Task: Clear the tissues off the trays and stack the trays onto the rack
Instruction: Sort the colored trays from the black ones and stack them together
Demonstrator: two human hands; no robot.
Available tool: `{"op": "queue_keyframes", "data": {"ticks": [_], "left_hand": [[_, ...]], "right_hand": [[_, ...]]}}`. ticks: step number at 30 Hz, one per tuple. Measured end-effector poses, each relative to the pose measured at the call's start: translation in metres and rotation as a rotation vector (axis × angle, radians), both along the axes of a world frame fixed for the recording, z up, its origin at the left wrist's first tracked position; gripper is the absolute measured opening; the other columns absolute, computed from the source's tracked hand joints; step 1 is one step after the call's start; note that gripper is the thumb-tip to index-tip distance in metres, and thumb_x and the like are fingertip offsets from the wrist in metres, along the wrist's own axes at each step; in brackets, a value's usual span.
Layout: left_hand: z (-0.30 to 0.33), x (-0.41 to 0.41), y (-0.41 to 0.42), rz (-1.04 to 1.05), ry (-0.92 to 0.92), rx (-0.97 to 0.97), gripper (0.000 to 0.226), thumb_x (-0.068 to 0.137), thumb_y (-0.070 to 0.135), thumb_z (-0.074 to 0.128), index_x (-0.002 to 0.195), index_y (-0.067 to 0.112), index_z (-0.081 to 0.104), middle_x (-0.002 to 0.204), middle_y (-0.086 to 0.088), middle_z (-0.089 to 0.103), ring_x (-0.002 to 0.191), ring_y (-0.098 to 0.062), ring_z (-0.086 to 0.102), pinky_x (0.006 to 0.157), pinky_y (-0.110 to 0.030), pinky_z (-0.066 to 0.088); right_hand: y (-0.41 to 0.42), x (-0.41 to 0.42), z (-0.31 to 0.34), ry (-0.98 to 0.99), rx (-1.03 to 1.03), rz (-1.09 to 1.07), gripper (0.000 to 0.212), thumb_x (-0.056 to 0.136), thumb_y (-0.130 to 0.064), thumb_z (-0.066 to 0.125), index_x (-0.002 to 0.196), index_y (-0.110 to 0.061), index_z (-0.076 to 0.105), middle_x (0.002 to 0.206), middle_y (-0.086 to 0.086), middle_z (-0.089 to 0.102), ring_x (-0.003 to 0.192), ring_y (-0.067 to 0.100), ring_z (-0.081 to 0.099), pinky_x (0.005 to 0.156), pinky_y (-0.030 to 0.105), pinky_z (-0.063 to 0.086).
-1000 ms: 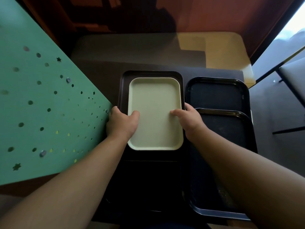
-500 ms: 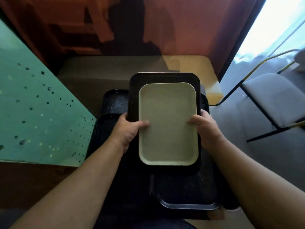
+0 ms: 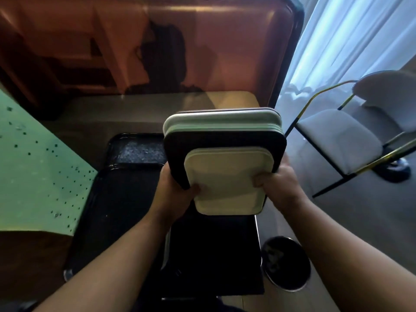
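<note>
Tray stack [image 3: 225,140] gripped both sides, left hand [image 3: 174,192], right hand [image 3: 279,183] (cream tray [image 3: 227,176] loose on top). Keep level, thumbs pinning cream tray.

Cream tray [image 3: 227,188] on dark brown tray [image 3: 225,140]

A small cream plastic tray [image 3: 227,183] lies nested in a larger dark brown rectangular tray [image 3: 225,140], both tilted. Beyond them sits a stack of pale and dark trays [image 3: 222,120]. Two black trays [image 3: 137,149] lie lower left.
</note>
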State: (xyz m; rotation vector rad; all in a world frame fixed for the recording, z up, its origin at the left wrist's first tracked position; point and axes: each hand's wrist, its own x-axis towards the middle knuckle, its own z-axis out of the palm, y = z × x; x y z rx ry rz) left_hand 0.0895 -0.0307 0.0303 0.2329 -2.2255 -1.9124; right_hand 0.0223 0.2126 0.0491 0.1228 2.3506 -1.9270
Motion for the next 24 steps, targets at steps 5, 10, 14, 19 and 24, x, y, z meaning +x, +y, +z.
{"op": "queue_keyframes", "data": {"ticks": [5,10,14,19,24], "left_hand": [[-0.003,0.004,0.010,0.144,-0.001,-0.055,0.070,0.063,-0.013,0.073,0.101,0.045,0.062,0.102,0.021,0.071,0.097,0.006,0.066,0.082,-0.020,0.056],[-0.011,0.012,0.008,0.173,-0.032,-0.134,0.070,0.064,-0.014,0.073,0.105,0.042,0.060,0.100,0.024,0.070,0.095,0.012,0.065,0.078,-0.009,0.049],[-0.016,0.008,0.004,0.153,-0.036,-0.173,0.070,0.066,-0.011,0.075,0.109,0.041,0.059,0.108,0.017,0.068,0.100,0.009,0.064,0.084,-0.012,0.049],[-0.029,0.009,-0.004,0.100,-0.127,-0.129,0.060,0.067,0.009,0.079,0.123,0.023,0.063,0.117,0.008,0.071,0.110,-0.005,0.066,0.094,-0.033,0.054],[-0.038,0.017,-0.011,0.083,-0.179,-0.041,0.078,0.062,0.023,0.083,0.135,0.019,0.057,0.130,-0.005,0.067,0.122,-0.027,0.063,0.101,-0.058,0.050]], "right_hand": [[0.001,0.008,-0.018,0.055,-0.008,0.011,0.065,0.058,0.017,0.068,0.118,-0.008,0.061,0.100,0.001,0.067,0.087,0.000,0.068,0.076,0.023,0.057],[-0.002,0.013,-0.034,0.060,0.010,0.044,0.057,0.060,0.008,0.068,0.116,0.007,0.062,0.095,-0.003,0.068,0.079,-0.009,0.066,0.068,0.010,0.050],[-0.004,0.012,-0.036,0.088,0.028,0.025,0.052,0.062,0.004,0.067,0.114,0.004,0.063,0.094,-0.007,0.065,0.077,-0.017,0.063,0.067,0.004,0.046],[0.000,0.015,-0.042,0.121,0.124,0.057,0.054,0.071,-0.008,0.072,0.123,-0.012,0.059,0.107,-0.015,0.062,0.093,-0.025,0.058,0.076,-0.002,0.041],[0.009,0.020,-0.050,0.133,0.163,0.133,0.057,0.076,-0.025,0.074,0.132,-0.015,0.062,0.122,-0.001,0.069,0.114,0.009,0.065,0.095,0.030,0.055]]}}
